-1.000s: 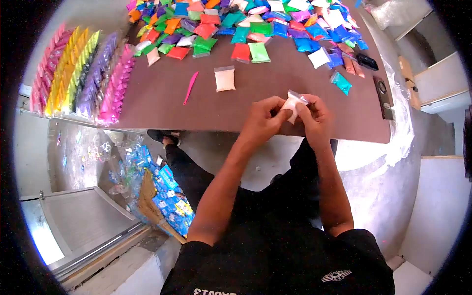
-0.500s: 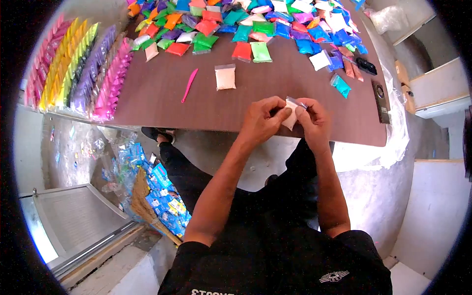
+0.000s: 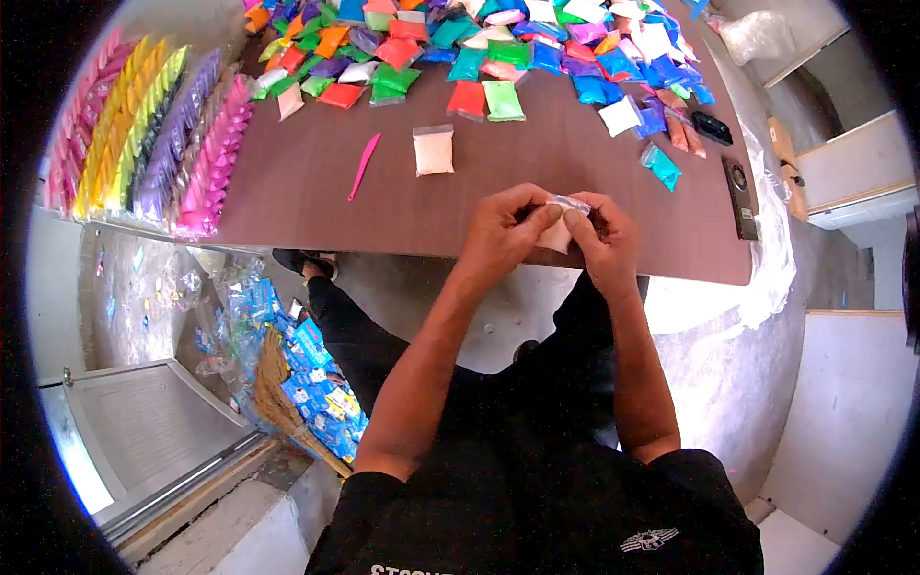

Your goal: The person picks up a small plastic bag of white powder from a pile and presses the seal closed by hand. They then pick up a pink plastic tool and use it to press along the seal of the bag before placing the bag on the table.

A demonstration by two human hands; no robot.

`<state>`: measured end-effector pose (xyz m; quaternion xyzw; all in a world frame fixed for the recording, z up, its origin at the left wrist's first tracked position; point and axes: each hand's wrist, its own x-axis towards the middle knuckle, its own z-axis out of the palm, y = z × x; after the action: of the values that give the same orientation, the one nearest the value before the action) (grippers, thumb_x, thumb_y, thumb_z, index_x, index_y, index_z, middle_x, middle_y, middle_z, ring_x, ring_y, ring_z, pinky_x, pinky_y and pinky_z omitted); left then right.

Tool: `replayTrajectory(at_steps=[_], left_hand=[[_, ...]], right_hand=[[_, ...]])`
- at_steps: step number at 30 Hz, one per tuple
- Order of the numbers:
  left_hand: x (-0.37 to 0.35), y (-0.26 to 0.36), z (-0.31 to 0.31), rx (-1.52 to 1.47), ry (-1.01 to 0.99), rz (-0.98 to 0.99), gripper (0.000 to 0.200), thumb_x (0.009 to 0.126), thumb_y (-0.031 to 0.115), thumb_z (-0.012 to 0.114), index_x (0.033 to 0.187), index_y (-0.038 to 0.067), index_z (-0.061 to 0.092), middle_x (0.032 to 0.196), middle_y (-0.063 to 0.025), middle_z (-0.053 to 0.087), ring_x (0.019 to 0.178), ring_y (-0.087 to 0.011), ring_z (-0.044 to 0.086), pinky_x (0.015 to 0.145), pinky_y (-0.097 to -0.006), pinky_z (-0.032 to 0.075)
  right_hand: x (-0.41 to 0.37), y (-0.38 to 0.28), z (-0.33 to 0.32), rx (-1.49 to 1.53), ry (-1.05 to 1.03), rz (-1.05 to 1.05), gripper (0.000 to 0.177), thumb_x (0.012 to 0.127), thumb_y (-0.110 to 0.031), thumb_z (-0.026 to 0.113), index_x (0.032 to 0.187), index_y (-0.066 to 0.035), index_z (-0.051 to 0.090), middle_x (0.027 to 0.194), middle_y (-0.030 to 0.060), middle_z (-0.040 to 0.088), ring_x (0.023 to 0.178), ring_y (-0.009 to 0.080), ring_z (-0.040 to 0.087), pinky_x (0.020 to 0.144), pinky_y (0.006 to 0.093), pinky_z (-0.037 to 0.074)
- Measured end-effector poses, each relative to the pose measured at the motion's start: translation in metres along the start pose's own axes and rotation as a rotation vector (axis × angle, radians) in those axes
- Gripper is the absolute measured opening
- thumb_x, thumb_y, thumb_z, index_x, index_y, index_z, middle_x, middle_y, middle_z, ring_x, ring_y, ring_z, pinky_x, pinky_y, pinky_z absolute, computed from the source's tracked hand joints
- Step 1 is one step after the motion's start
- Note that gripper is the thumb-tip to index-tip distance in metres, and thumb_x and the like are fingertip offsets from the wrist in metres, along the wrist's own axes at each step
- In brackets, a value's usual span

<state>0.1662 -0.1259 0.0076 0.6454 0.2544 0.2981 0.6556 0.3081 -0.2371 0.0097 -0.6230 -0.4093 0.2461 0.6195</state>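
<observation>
Near the table's front edge, my left hand [image 3: 508, 230] and my right hand [image 3: 604, 238] pinch a small clear zip bag [image 3: 557, 240] with pale, peach-coloured contents. Both thumbs and forefingers press at its top strip, and the lower part hangs between the hands. To the left of my hands, another zip bag of pale peach contents [image 3: 433, 151] lies flat on the table. Beside that one is a pink plastic knife [image 3: 363, 168]. A teal bag [image 3: 661, 167] lies beyond my right hand.
Many colourful filled bags [image 3: 479, 48] cover the back of the brown table [image 3: 307, 192]. Rows of pink, yellow and purple packets [image 3: 153, 144] stand at the left. A black device [image 3: 740, 198] lies by the right edge. A broom [image 3: 278, 388] rests on blue packaging below.
The held bag has turned so its top strip lies more level between my fingers. My hands have shifted slightly left, still pinching it.
</observation>
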Motion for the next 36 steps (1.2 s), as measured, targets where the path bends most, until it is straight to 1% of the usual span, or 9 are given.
replayTrajectory(at_steps=[5,7,11,13,17,22,24,31,36], left_hand=[[0.0,0.004,0.005,-0.014,0.005,0.028,0.015,0.096,0.016,0.073,0.103,0.003,0.075,0.087,-0.0065,0.073,0.077,-0.0131,0.067,0.069,-0.0299,0.053],[-0.002,0.009,0.003,0.325,-0.058,0.045,0.018,0.095,0.019,0.074,0.103,0.003,0.075,0.088,-0.0093,0.073,0.075,-0.016,0.069,0.068,-0.0317,0.054],[-0.001,-0.001,0.004,0.178,-0.025,0.029,0.021,0.094,0.024,0.075,0.102,0.004,0.075,0.086,-0.0111,0.073,0.074,-0.0185,0.069,0.068,-0.0327,0.054],[0.001,-0.002,-0.001,0.213,-0.102,-0.027,0.025,0.098,0.022,0.072,0.111,0.0,0.072,0.093,-0.0058,0.074,0.08,-0.0123,0.07,0.06,-0.0309,0.062],[0.002,0.0,-0.004,0.198,-0.123,-0.043,0.024,0.098,0.021,0.072,0.11,0.0,0.072,0.092,-0.0052,0.074,0.08,-0.0121,0.07,0.061,-0.0306,0.062],[-0.001,0.006,0.002,0.281,-0.081,0.107,0.022,0.097,0.02,0.074,0.108,0.001,0.073,0.089,-0.0041,0.074,0.079,-0.011,0.069,0.064,-0.0285,0.06],[-0.001,0.006,0.001,0.308,-0.073,0.063,0.022,0.097,0.02,0.074,0.108,0.0,0.073,0.089,-0.0041,0.074,0.078,-0.0108,0.068,0.064,-0.028,0.06],[-0.001,0.004,-0.001,0.183,-0.06,-0.045,0.019,0.093,0.019,0.077,0.103,0.003,0.075,0.08,-0.008,0.072,0.07,-0.0123,0.065,0.064,-0.0303,0.052],[0.001,0.009,-0.002,0.117,-0.125,-0.075,0.025,0.095,0.018,0.076,0.111,0.0,0.072,0.088,-0.0047,0.073,0.077,-0.0113,0.069,0.061,-0.0287,0.059]], right_hand=[[-0.002,0.016,-0.005,0.074,0.053,-0.018,0.012,0.099,-0.008,0.071,0.109,-0.002,0.07,0.089,-0.0009,0.068,0.078,0.0051,0.061,0.067,0.022,0.05],[-0.002,0.016,-0.004,0.119,0.086,-0.027,0.012,0.099,-0.009,0.071,0.109,-0.002,0.069,0.09,-0.0007,0.068,0.079,0.0055,0.061,0.068,0.0221,0.051],[-0.002,0.015,-0.004,0.099,0.105,-0.035,0.014,0.099,-0.009,0.071,0.11,-0.001,0.069,0.094,0.0009,0.07,0.084,0.0065,0.063,0.074,0.0227,0.052],[-0.001,0.013,-0.004,0.066,0.084,-0.015,0.014,0.099,-0.009,0.071,0.11,-0.001,0.069,0.095,0.0013,0.07,0.085,0.0068,0.063,0.075,0.023,0.052],[0.001,0.007,-0.004,0.093,0.03,-0.001,0.014,0.1,-0.009,0.07,0.111,0.0,0.069,0.098,0.0019,0.07,0.086,0.0073,0.064,0.076,0.0237,0.053],[0.002,0.018,-0.007,0.094,0.099,0.016,0.015,0.101,-0.009,0.067,0.113,0.0,0.067,0.098,0.0021,0.069,0.087,0.0071,0.063,0.075,0.0235,0.053],[0.0,0.011,-0.008,0.176,0.145,0.104,0.017,0.102,-0.009,0.065,0.117,-0.001,0.066,0.098,0.0023,0.069,0.087,0.0069,0.063,0.074,0.023,0.053],[0.002,0.004,-0.006,0.125,0.061,0.046,0.016,0.103,-0.011,0.065,0.117,-0.002,0.065,0.103,0.0025,0.069,0.085,0.0067,0.063,0.072,0.0226,0.052],[-0.001,0.016,-0.008,0.207,0.135,0.082,0.014,0.104,-0.01,0.064,0.116,-0.003,0.065,0.1,0.0013,0.069,0.084,0.0066,0.063,0.072,0.0232,0.052]])
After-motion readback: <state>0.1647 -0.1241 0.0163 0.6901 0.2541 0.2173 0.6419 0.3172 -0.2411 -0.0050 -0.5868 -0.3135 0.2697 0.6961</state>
